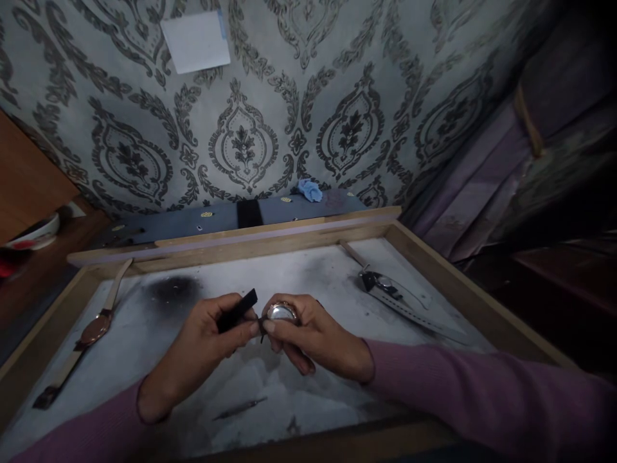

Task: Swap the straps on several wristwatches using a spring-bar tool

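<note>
Above the middle of a wood-rimmed tray, my left hand [207,334] is closed on a black strap [237,311], its thumb tip near the watch case. The round silvery watch case [282,312] is pinched between the thumb and fingers of my right hand [313,331]. Both hands almost touch where strap and case meet; a small dark piece juts down there, too small to make out. On the tray's white surface below them lies a thin pointed tool [240,408].
A watch with a rose-coloured face [95,328] lies at the tray's left. At the right lie another watch [384,281] and its long dark strap. The tray's wooden rim [434,270] surrounds them. A blue crumpled cloth [310,190] sits behind the tray, and a bowl [41,233] stands far left.
</note>
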`<state>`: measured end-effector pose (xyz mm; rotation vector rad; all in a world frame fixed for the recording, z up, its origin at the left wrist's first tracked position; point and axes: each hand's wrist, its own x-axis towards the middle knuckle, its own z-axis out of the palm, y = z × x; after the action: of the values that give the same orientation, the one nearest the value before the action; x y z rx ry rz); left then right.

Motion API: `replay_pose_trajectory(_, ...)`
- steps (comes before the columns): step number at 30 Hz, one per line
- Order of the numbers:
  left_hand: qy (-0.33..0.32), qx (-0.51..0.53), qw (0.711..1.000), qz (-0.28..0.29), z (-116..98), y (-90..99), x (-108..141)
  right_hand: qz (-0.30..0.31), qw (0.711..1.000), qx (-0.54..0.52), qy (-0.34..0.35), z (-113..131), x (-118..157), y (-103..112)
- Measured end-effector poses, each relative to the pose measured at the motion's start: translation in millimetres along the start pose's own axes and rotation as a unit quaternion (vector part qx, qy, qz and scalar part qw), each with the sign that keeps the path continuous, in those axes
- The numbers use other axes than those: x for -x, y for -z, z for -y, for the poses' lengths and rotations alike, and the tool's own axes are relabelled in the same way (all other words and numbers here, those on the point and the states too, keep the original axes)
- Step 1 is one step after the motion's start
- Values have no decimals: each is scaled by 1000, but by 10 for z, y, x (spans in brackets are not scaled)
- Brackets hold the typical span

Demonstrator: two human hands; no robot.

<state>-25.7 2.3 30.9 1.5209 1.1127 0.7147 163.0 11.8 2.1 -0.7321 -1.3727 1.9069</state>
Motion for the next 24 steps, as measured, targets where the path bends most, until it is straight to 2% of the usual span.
replay_pose_trajectory(4, 20, 14, 1000, -4, 16, 3, 10, 6, 1000, 1, 11, -28, 6, -5)
replay_pose_trajectory(9, 18, 12, 1000, 9, 13, -12, 29, 23, 999, 17, 19, -60, 17, -20)
replay_pose_trajectory(17, 10, 6, 1000, -5, -81, -3, 21, 17, 998, 49, 32, 0, 9, -24)
replay_pose_trajectory(24, 44, 24, 999, 1, -7, 62, -31, 35, 999, -12, 19, -59, -56, 54)
